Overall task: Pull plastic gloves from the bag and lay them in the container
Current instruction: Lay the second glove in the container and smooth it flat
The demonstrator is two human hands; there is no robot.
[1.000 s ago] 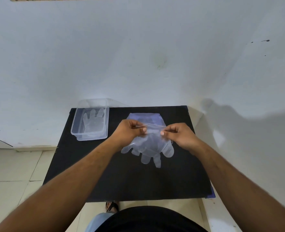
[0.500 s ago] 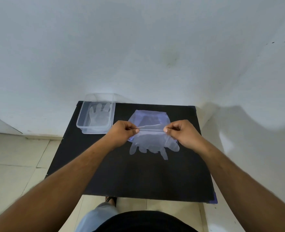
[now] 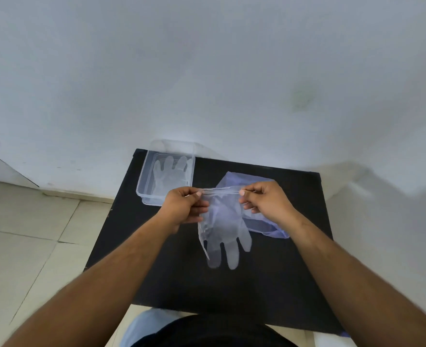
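Note:
A clear plastic glove hangs above the black table, fingers pointing down toward me. My left hand and my right hand each pinch one end of its cuff and hold it stretched between them. Behind the glove lies the bluish plastic bag, flat on the table, partly hidden by my right hand. A clear rectangular container stands at the table's far left corner with a glove lying flat inside.
A white wall rises right behind the table. Pale floor tiles lie to the left. My knee and dark clothing show at the bottom edge.
The glove has been lifted off the bag and now hangs free with its fingers down. Both hands shifted a little left, still pinching the cuff. The head camera turned left.

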